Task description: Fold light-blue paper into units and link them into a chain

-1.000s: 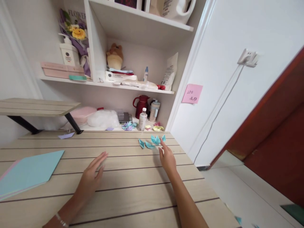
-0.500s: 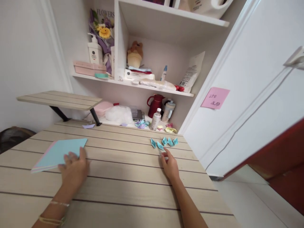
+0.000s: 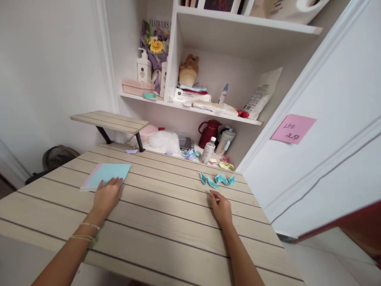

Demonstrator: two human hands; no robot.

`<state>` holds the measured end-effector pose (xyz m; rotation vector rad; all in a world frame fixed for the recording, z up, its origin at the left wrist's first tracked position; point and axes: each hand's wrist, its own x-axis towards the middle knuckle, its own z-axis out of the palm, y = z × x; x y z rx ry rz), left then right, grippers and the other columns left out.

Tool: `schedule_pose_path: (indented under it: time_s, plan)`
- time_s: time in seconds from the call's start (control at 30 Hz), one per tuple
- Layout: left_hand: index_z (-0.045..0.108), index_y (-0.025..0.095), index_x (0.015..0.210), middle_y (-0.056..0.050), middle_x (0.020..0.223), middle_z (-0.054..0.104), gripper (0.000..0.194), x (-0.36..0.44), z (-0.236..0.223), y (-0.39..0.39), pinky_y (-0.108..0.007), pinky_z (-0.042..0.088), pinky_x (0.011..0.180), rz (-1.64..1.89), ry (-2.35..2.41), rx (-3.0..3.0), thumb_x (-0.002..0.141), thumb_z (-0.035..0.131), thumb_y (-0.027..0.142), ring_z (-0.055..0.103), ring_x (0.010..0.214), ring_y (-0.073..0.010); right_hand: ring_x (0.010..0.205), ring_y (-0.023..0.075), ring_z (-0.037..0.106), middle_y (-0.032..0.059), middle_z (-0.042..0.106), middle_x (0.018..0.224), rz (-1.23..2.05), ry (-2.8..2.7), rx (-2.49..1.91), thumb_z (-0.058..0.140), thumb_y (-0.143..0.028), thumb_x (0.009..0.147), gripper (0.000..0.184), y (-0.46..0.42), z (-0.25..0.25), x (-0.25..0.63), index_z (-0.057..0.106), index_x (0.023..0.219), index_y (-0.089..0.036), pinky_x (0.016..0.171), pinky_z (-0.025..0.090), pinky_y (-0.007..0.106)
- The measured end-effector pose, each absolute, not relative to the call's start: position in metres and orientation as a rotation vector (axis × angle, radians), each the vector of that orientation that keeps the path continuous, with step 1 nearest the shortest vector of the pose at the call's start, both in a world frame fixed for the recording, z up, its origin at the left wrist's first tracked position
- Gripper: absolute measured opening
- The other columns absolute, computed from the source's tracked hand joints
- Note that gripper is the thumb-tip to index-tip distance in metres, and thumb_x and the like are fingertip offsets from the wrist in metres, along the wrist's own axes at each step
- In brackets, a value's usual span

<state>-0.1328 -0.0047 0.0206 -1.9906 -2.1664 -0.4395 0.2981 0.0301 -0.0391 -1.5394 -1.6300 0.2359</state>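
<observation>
My left hand (image 3: 108,195) lies over the near right corner of a stack of square paper (image 3: 108,174), light blue on top with pink and white edges showing at the left. Its fingers are stretched out on the top sheet. On the right of the table, my right hand (image 3: 222,207) rests with loosely bent fingers, and no object shows in it. Just beyond its fingertips sit several small folded light-blue paper boats (image 3: 213,182), apart from the hand.
The slatted wooden table (image 3: 166,214) meets a shelf unit at the back. A raised small shelf (image 3: 113,121) stands at the back left, a purple folded paper (image 3: 131,151) near its leg. Behind the table are a bottle (image 3: 208,151), a red jug (image 3: 209,133) and more folded papers (image 3: 190,154).
The view has shifted left, so things appear further right. My left hand's fingers have straightened over the paper stack. The right hand sits slightly farther from the boats.
</observation>
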Motion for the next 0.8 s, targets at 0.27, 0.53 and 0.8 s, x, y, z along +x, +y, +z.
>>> schedule_pose_path:
  time_s: [0.27, 0.53, 0.8]
  plan:
    - [0.059, 0.009, 0.088, -0.018, 0.078, 0.065, 0.026, -0.136, 0.025, -0.005, -0.032, 0.044, 0.060, -0.162, -2.209, -1.950, 0.081, 0.035, 0.013, 0.064, 0.069, -0.0259, 0.060, 0.0187, 0.060, 0.0072, 0.069, 0.082, 0.269, -1.645, -1.534, 0.042, -0.044, 0.079, 0.039, 0.031, -0.042, 0.298, 0.065, 0.097, -0.018, 0.064, 0.047, 0.031]
    - [0.065, 0.019, 0.080, -0.011, 0.076, 0.069, 0.029, -0.134, 0.029, -0.022, -0.031, 0.043, 0.059, -0.558, -2.334, -1.828, 0.082, 0.042, 0.037, 0.063, 0.072, -0.0271, 0.064, 0.0192, 0.059, 0.0089, 0.067, 0.088, 0.250, -1.679, -1.492, 0.041, -0.043, 0.080, 0.039, 0.027, -0.037, 0.295, 0.062, 0.103, -0.019, 0.067, 0.046, 0.033]
    - [0.054, 0.019, 0.081, -0.002, 0.071, 0.066, 0.021, -0.032, 0.072, -0.001, -0.027, 0.053, 0.058, -2.492, -1.843, -2.015, 0.073, 0.059, 0.036, 0.064, 0.063, -0.0169, 0.092, 0.0228, 0.059, 0.0109, 0.062, 0.106, 1.259, -1.543, -0.909, 0.066, -0.044, 0.066, 0.073, 0.024, -0.009, 0.213, 0.036, 0.129, -0.024, 0.079, 0.045, 0.040]
